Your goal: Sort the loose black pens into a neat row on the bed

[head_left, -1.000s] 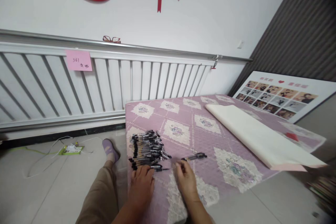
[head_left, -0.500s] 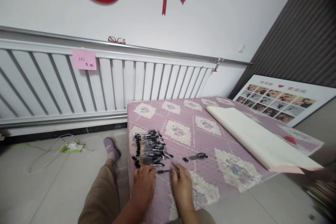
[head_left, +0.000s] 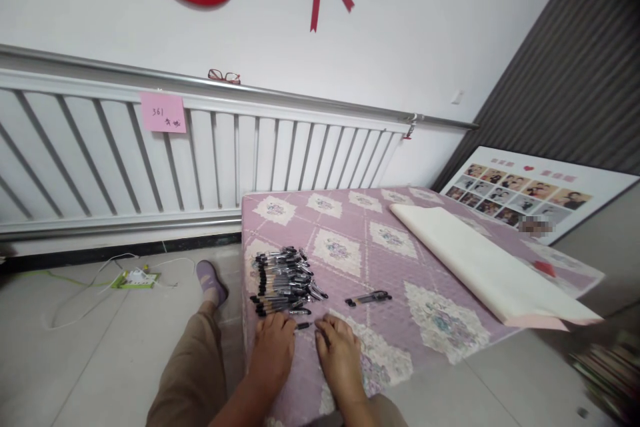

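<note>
One black-gripped pen (head_left: 303, 325) sits beside the clustered pens (head_left: 284, 281) on the floral cover (head_left: 367, 263) — my left hand (head_left: 273, 345) narrowed on one end, my right hand (head_left: 341, 351) bunched near the other, hold indeterminable.

Head-worn view, forward and down over pens (head_left: 285, 281)

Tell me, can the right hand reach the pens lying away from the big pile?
Yes, it looks so. The right hand is close to those pens, and nothing seems to lie between them but the flowery cloth. The left hand is out of the way.
</note>
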The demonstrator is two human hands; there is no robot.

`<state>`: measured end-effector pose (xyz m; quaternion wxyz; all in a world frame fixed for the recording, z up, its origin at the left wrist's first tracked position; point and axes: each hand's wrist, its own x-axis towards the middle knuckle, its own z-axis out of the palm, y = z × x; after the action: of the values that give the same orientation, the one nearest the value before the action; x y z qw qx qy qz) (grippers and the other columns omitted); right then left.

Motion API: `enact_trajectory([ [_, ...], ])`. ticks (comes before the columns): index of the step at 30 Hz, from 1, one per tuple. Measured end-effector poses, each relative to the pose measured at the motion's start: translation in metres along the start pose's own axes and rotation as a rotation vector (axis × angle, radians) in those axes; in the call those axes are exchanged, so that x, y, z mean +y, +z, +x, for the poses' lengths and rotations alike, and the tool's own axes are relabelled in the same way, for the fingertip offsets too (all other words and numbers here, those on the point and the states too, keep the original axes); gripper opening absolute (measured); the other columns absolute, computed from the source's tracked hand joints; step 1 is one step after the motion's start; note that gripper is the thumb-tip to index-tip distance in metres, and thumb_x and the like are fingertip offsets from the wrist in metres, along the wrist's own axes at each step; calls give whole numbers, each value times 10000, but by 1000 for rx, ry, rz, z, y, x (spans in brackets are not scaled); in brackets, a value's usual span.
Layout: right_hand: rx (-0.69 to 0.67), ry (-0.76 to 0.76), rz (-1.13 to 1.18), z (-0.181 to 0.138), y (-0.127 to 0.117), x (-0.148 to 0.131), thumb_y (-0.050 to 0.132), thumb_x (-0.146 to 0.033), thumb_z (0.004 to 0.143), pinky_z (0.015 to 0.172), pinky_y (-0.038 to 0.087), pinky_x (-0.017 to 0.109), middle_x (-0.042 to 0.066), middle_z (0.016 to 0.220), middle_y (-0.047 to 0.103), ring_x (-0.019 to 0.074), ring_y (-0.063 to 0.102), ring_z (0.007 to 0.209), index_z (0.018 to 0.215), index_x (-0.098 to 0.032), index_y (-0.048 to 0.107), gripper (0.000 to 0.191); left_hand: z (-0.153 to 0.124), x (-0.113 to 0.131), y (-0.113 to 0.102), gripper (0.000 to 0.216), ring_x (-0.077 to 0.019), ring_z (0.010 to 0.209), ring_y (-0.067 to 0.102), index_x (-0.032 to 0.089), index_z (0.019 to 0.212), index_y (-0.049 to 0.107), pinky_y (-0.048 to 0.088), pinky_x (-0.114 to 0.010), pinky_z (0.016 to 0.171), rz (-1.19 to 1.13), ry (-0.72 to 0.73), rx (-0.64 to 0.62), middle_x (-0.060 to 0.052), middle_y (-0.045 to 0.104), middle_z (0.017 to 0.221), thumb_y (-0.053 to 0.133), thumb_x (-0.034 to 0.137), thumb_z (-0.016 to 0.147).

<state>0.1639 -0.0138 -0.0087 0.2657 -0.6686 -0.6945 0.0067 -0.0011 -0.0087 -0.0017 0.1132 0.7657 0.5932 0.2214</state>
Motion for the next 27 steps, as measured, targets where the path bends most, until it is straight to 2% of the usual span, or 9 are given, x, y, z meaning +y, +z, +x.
enact_trajectory([
  [6,-29,-30,100,3,0,3,487,-274,819,837,393,385,35,1051,662,241,570,1000,903,-301,691,223,2,4,-5,258,-227,1019,491,273,1025,617,327,-401,904,29,19,-37,-27,591,1039,434,171,874],
  [10,29,66,197,19,5,9,398,-310,860,846,435,352,64,1016,689,221,617,945,1037,-222,650,320,3,5,-6,256,-233,1021,490,270,1012,626,335,-404,895,42,20,-53,-35,591,1018,436,169,874],
  [13,27,95,180,37,11,9,384,-318,861,801,458,320,65,977,701,214,636,894,1095,-194,615,352,3,4,-5,246,-229,1017,490,264,1006,627,330,-404,901,46,22,-47,-37,589,1007,427,185,887],
  [18,-23,34,82,58,19,4,426,-221,832,813,429,291,57,950,688,197,621,901,989,-208,653,277,3,3,-4,236,-221,1016,493,281,1022,612,322,-399,897,56,0,-52,-19,586,1016,438,194,889],
  [21,-29,29,74,60,21,2,482,-220,813,783,419,297,55,913,678,208,614,875,964,-230,661,235,4,3,-3,240,-219,1030,486,284,1053,597,307,-398,911,68,-25,-56,-16,582,1034,460,195,878],
  [27,-27,19,116,58,19,0,520,-220,797,751,407,302,53,816,653,216,597,818,787,-226,654,134,4,3,-4,201,-230,1016,479,275,1008,607,308,-403,885,89,-22,-75,-24,574,1027,466,217,877],
])
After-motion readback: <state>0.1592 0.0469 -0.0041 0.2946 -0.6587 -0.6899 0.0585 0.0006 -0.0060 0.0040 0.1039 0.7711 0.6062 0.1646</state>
